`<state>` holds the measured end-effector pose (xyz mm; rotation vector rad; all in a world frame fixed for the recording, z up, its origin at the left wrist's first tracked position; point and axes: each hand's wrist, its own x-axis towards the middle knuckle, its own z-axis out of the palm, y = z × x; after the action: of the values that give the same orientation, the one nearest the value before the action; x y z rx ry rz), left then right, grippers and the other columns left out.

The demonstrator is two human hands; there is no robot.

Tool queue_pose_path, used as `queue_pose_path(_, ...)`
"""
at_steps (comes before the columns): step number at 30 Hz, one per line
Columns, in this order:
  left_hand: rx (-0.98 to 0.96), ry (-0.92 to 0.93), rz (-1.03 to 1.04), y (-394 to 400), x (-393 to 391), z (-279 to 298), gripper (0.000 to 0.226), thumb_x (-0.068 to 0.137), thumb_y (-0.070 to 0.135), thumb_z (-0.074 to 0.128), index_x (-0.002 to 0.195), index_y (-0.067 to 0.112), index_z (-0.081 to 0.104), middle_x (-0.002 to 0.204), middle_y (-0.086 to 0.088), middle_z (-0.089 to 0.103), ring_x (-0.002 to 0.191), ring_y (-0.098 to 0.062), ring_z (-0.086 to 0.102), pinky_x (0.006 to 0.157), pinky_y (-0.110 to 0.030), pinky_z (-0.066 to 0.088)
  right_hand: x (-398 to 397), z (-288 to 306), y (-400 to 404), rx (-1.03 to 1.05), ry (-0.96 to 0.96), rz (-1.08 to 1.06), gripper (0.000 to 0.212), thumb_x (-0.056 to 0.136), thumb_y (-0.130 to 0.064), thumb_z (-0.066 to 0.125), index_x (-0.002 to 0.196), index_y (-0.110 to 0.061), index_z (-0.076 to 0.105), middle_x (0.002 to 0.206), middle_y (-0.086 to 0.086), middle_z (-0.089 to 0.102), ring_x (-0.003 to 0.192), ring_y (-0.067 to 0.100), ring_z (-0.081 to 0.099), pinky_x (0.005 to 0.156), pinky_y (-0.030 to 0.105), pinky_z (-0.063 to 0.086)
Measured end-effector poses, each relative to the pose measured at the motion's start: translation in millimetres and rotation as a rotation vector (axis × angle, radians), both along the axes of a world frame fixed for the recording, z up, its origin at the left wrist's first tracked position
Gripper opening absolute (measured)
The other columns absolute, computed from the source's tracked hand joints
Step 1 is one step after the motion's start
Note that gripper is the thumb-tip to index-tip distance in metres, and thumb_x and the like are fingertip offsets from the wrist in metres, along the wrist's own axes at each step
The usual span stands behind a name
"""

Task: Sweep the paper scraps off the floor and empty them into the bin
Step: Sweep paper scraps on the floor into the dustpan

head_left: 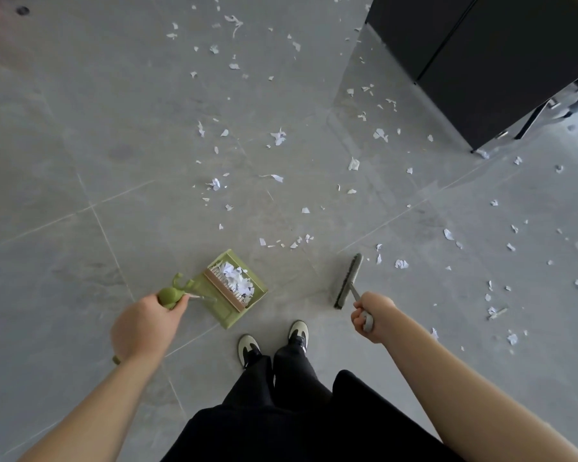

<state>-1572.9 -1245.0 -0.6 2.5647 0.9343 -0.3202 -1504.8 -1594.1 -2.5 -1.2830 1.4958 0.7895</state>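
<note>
Below, the left hand (pixel 141 325) kept a clenched grip round the green plastic handle of the olive-green dustpan (pixel 229 288), which stood on the grey tiled floor (pixel 80 145) holding a heap of torn white paper. Meanwhile the right hand (pixel 371 316) grasped the grey broom (pixel 346 281). White paper scraps (pixel 277 136) lay scattered ahead, reaching a black cabinet (pixel 481 61).

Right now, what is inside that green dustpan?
A heap of white paper scraps lies inside the dustpan, against its comb teeth. Whatever sits beneath the heap is covered.
</note>
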Motion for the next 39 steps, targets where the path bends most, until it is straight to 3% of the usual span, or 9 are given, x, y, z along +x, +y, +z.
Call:
queue_pose_path(14,0.048,-0.017,-0.026,-43,87,-4,0.048,0.079,0.05,0.074,0.069,0.003,0.068,0.067,-0.024,0.064,0.067,-0.045,0.062,0.056,-0.033,0.04,90,-24,-87,-0.032,-0.04,-0.091,0.026,0.093,-0.002,0.032,0.074,-0.018,0.038,0.063,-0.002,0.027,0.021,0.009,0.022,0.029,0.007,0.023)
queue_pose_path(22,0.074,-0.043,0.019,-47,115,2,0.046,0.079,0.046,0.075,0.071,0.001,0.069,0.071,-0.027,0.065,0.071,-0.047,0.063,0.058,-0.035,0.039,133,-30,-122,-0.026,0.054,0.054,0.018,0.096,-0.007,0.04,0.081,-0.017,0.042,0.066,0.0,0.036,0.019,0.008,0.027,0.029,0.008,0.027)
queue_pose_path(31,0.076,-0.049,0.016,-18,136,5,0.045,0.08,0.046,0.074,0.071,0.002,0.067,0.071,-0.025,0.065,0.07,-0.045,0.062,0.057,-0.036,0.042,156,-17,-38,0.023,0.067,0.195,0.016,0.095,-0.003,0.038,0.104,-0.015,0.043,0.072,0.005,0.038,0.018,0.012,0.03,0.028,0.012,0.029)
queue_pose_path(35,0.052,-0.049,0.007,8,140,4,0.044,0.082,0.045,0.073,0.071,0.003,0.068,0.069,-0.024,0.065,0.068,-0.044,0.061,0.056,-0.033,0.038,156,-15,16,0.07,0.082,0.251,0.012,0.094,-0.001,0.035,0.097,-0.009,0.044,0.066,0.006,0.036,0.02,0.011,0.031,0.03,0.011,0.03)
queue_pose_path(39,0.051,-0.037,-0.024,47,146,6,0.045,0.081,0.046,0.073,0.071,0.002,0.067,0.07,-0.025,0.065,0.068,-0.044,0.062,0.056,-0.032,0.038,152,-15,75,0.123,0.03,0.369,0.021,0.092,0.001,0.039,0.075,-0.01,0.04,0.063,0.004,0.038,0.029,0.01,0.037,0.031,0.012,0.03)
